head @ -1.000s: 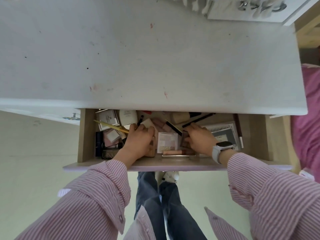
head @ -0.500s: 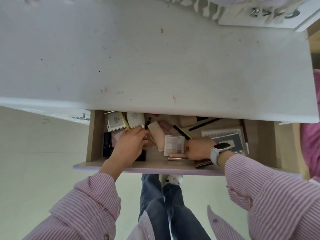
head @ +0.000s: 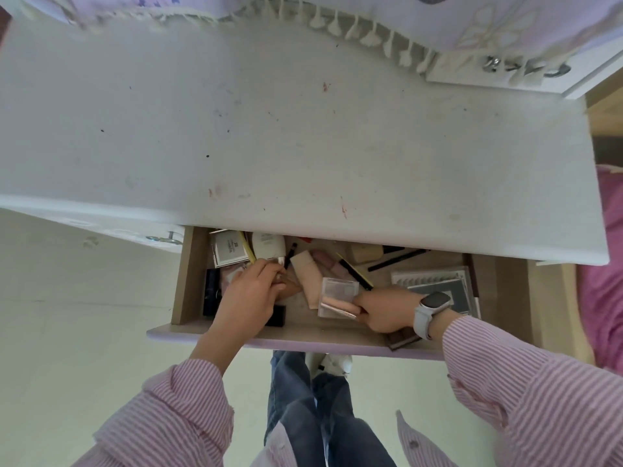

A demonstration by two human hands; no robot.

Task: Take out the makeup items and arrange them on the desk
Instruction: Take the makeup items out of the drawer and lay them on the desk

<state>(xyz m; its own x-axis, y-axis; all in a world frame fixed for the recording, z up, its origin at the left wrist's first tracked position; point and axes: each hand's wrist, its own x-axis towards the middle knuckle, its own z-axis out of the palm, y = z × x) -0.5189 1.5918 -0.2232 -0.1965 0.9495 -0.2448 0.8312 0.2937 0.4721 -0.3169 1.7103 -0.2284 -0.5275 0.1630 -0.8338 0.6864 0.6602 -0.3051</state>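
- Both hands are down in the open drawer (head: 188,281) under the white bench (head: 303,146).
- Left grip (head: 249,298): fingers curled among the jumbled makeup items (head: 269,246) at the drawer's left; what they hold, I can't tell.
- Right grip (head: 387,308), white watch (head: 431,311) on the wrist, pinches a rose-gold tube (head: 338,306) against a clear compact (head: 337,291) mid-drawer.
- Nothing set out on the bench yet.
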